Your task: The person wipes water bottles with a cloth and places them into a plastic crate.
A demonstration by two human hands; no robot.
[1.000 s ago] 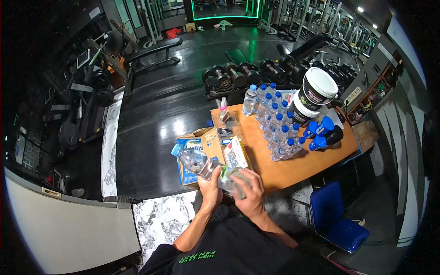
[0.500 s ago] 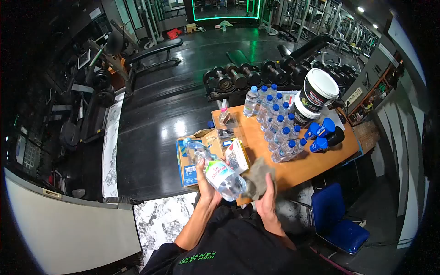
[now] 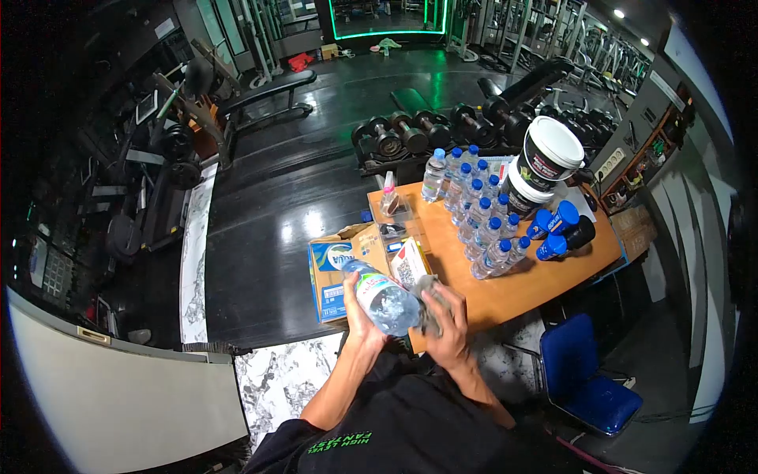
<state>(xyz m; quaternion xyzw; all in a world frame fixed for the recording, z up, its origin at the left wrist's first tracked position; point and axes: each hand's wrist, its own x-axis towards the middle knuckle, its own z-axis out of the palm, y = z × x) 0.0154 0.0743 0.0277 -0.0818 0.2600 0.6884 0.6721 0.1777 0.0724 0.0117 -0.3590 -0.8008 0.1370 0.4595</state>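
My left hand [image 3: 362, 317] is wrapped round a large clear plastic water bottle [image 3: 387, 304] with a white, green and pink label. The bottle is tilted, its base toward my right hand and its neck pointing away to the left. My right hand [image 3: 447, 325] grips a grey-brown cloth [image 3: 429, 304] against the base end of the bottle. Part of the cloth is hidden behind my fingers. Just beyond the bottle is a cardboard box [image 3: 326, 283] with blue print, beside a small white and yellow box [image 3: 409, 262].
On the wooden table [image 3: 450, 288] stand several blue-capped water bottles [image 3: 485, 229], two stacked white-lidded tubs [image 3: 545, 162] and blue shaker cups [image 3: 562, 220]. A blue chair [image 3: 572, 367] is at right. Dumbbells [image 3: 410, 134] sit on a rack behind the table.
My right hand has brought the cloth up and left onto the base of the bottle. The bottle has turned in my left hand, so its label faces differently.
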